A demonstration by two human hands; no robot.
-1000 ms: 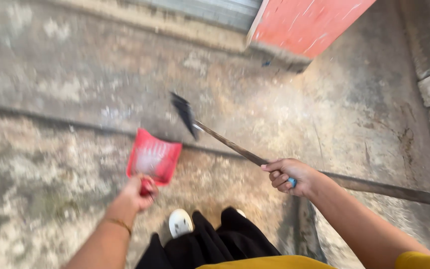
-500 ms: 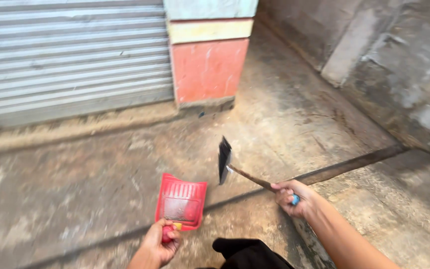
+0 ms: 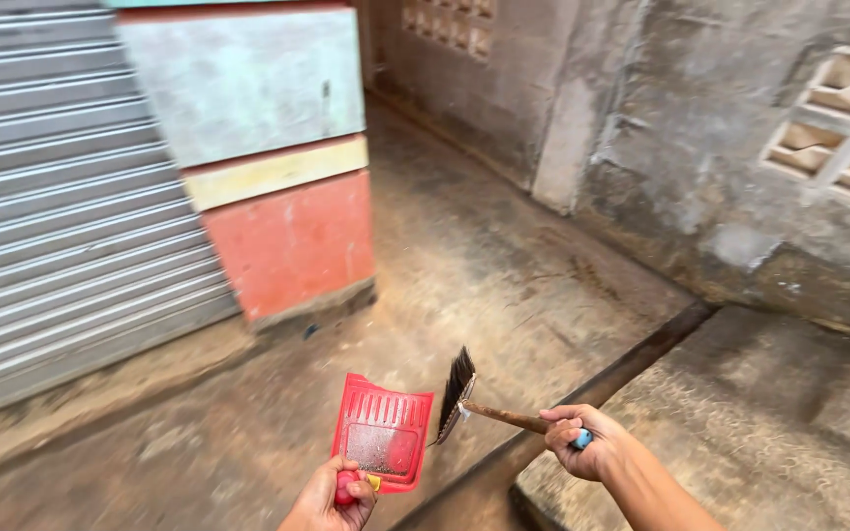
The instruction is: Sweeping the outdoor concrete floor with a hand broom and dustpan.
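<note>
My left hand [image 3: 332,495] grips the handle of a red plastic dustpan [image 3: 384,430] and holds it up, with pale dust lying in its tray. My right hand [image 3: 575,442] is closed around the wooden handle of a small brush [image 3: 459,395], whose dark bristles point up right beside the dustpan's right edge. Both are held above a dirty concrete floor [image 3: 484,265].
A grey roller shutter [image 3: 41,197] fills the left. Beside it stands a pillar [image 3: 268,167] painted grey, yellow and red. A grimy concrete wall [image 3: 681,147] with a patterned vent block [image 3: 838,118] runs along the right. A dark channel [image 3: 632,364] borders a raised slab [image 3: 759,433].
The view has lifted from the ground toward the alley ahead. The dustpan and brush have come closer together, and my legs have dropped out of sight.
</note>
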